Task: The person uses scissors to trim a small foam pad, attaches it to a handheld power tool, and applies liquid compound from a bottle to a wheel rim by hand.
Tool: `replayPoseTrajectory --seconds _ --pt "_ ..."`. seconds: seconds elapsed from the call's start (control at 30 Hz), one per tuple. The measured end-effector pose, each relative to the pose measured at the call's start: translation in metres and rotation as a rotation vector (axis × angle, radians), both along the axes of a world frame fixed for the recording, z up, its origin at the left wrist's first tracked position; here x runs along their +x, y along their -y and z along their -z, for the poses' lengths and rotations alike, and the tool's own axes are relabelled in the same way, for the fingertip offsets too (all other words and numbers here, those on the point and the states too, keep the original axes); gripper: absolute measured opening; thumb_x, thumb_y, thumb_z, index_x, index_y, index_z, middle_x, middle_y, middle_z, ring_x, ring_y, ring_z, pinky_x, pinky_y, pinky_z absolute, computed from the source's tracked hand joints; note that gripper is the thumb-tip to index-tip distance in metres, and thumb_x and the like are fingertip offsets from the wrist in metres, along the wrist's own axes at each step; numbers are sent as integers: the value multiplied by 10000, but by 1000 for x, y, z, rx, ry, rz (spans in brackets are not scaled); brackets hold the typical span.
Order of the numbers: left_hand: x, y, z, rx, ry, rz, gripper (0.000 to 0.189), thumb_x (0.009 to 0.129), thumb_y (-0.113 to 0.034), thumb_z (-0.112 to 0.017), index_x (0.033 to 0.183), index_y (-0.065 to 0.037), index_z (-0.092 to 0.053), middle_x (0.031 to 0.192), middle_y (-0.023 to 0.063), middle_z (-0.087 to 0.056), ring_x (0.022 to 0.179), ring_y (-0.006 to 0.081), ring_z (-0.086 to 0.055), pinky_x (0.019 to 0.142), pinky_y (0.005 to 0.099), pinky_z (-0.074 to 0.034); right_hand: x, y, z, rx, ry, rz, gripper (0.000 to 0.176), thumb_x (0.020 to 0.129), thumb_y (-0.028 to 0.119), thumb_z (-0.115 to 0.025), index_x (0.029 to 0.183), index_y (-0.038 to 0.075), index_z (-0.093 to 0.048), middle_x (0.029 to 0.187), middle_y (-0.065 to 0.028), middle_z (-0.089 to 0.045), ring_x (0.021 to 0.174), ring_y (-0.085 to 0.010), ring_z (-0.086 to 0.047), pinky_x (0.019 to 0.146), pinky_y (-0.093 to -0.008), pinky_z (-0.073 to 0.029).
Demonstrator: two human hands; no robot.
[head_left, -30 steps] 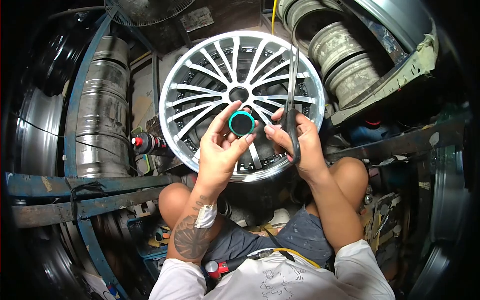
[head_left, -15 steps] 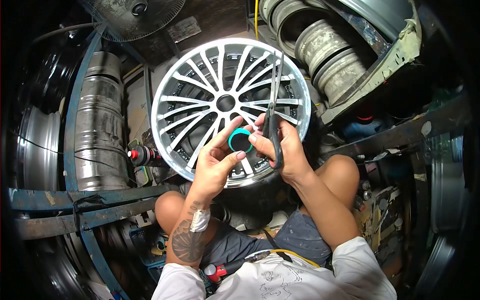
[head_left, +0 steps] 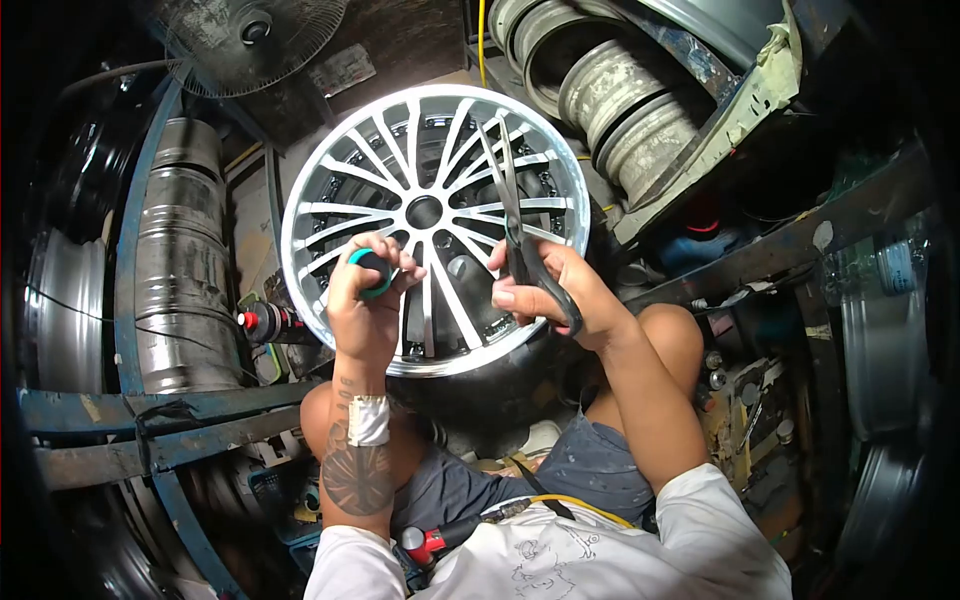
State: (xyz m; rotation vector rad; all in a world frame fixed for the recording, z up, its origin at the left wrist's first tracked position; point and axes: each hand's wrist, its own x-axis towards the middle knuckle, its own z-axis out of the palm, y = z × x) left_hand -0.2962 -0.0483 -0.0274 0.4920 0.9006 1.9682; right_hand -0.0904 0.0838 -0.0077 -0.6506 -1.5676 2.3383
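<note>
A silver multi-spoke alloy wheel [head_left: 330,170] leans upright in front of my knees, face toward me. My left hand [head_left: 365,300] is closed around a small round cap with a teal rim [head_left: 372,268], held before the wheel's lower left spokes. My right hand [head_left: 550,290] grips black-handled scissors [head_left: 512,215] with the long blades pointing up across the wheel's right spokes. The two hands are apart, roughly a hand's width between them.
Stacked bare steel rims [head_left: 625,110] sit at the upper right and a tall metal drum [head_left: 180,260] stands at left behind a blue steel frame [head_left: 130,400]. A red-capped spray can [head_left: 265,323] lies left of the wheel. A fan [head_left: 250,35] hangs above.
My left hand has pulled the teal-rimmed cap left and away from the right hand, curling its fingers around it. The scissors stayed in my right hand, blades now tilted slightly left.
</note>
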Motion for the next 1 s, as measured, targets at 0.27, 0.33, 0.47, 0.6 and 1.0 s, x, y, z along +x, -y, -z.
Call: replayPoseTrajectory --seconds 0.27,0.33,0.47,0.6,1.0 --pt "35 2 -9 -251 -356 147 161 909 -137 -710 955 -56 -579 787 -16 -576 625 25 -507 575 184 -426 -6 23 18 -334 -348 -210 423 870 195 -719 1214 41 -525 911 -29 -554 810 -118 -562 729 -272 -479" --pt "42 -1 -17 -138 -309 96 178 895 -132 -733 969 -24 -611 831 9 -606 710 65 -574 662 221 -478 -7 27 16 -405 -406 -199 419 876 190 -710 1218 41 -520 924 -32 -553 827 -121 -557 746 -279 -474" --pt "47 1 -8 -152 -488 10 193 877 -108 -754 1022 2 -689 900 35 -639 801 102 -620 741 245 -500 -7 23 17 -301 -361 -263 433 870 213 -720 1219 39 -531 945 -35 -559 852 -124 -557 762 -277 -465" --pt "45 1 -4 -118 -787 -122 174 876 -83 -747 1009 12 -686 852 16 -621 719 82 -598 672 225 -481 -12 25 28 -206 -266 -287 461 860 219 -740 1231 27 -545 986 -33 -576 886 -106 -565 733 -268 -489" --pt "8 1 1 -63 78 34 161 971 -198 -641 1054 -63 -614 828 -27 -572 593 80 -501 552 241 -403 -12 18 11 64 -142 -7 744 771 63 -732 1434 57 -395 1127 -37 -533 1005 -126 -532 911 -268 -432"
